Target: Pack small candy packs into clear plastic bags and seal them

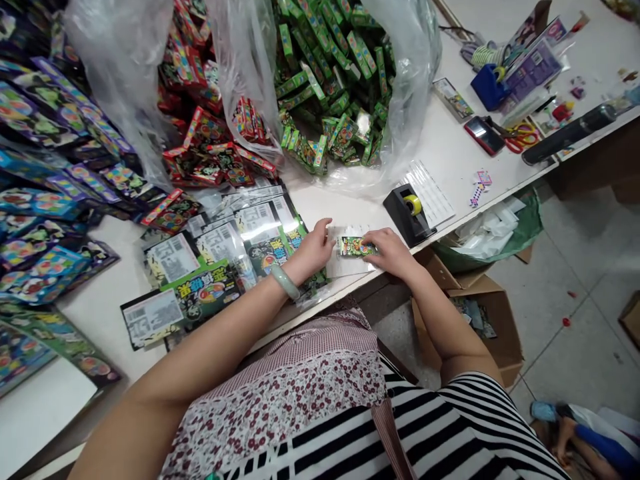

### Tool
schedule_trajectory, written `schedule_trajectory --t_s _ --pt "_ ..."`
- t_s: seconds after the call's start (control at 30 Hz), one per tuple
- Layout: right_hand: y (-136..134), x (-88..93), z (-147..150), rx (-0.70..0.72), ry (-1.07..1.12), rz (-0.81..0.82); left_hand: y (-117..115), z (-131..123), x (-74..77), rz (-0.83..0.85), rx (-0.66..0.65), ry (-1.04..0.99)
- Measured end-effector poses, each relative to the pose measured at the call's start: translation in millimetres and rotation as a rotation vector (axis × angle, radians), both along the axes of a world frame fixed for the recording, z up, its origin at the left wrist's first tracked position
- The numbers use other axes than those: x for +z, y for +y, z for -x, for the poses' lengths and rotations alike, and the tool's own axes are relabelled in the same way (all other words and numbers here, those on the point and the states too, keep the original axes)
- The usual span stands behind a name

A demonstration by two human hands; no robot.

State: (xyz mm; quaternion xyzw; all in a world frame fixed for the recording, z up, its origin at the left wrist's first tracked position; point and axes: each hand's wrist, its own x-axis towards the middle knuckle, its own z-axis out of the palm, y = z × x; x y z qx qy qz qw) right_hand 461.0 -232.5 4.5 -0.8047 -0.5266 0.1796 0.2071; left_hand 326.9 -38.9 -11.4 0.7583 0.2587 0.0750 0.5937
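Note:
A small green-and-black printed box [351,246] lies over a pale, partly see-through sheet [343,267] at the table's front edge. My right hand [393,252] grips the box's right end between thumb and fingers. On the other side, my left hand [316,251] is at the sheet's left edge, fingers apart and holding nothing; a pale green bangle [285,283] circles that wrist. Flat printed packages [207,290] in black, green and white overlap to the left, partly under my left forearm. Just right of my right hand stands a black tape dispenser [407,217] with yellow tape.
Clear plastic bags hold red boxes [210,150] and green boxes [335,73] at the back. Purple and blue packages [50,167] are heaped left. Scissors [520,137], a phone [484,135] and a black cylinder [570,133] lie right. Cartons [500,313] stand below; a person [585,433] is lower right.

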Motion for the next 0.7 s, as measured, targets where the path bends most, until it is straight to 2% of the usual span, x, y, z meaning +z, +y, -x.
schedule_trajectory --t_s 0.1,0.17,0.27,0.37,0.43,0.53,0.6,0.7 --pt "3 -6.4 4 0.003 -0.029 0.048 4 7 11.9 -0.242 -0.054 -0.108" --pt "3 -5.4 9 -0.005 -0.037 0.068 10 16 21.5 -0.345 -0.068 -0.155" --pt "2 5.8 13 -0.003 -0.04 0.104 26 40 32.6 -0.377 -0.053 -0.166" --pt "13 25.7 0 0.093 -0.016 0.123 43 68 38.6 -0.315 0.072 -0.189" --pt "39 37.6 -17 0.159 -0.029 0.054 52 81 42.1 -0.258 0.186 -0.246" --pt "106 44.1 -49 0.057 -0.2 -0.083 57 89 50.1 -0.218 0.293 -0.338" --pt "156 41.7 -68 -0.061 -0.339 -0.119 57 93 56.6 -0.23 0.286 -0.346" --pt "207 37.6 -90 -0.084 -0.458 -0.087 57 110 62.7 -0.304 0.186 -0.289"
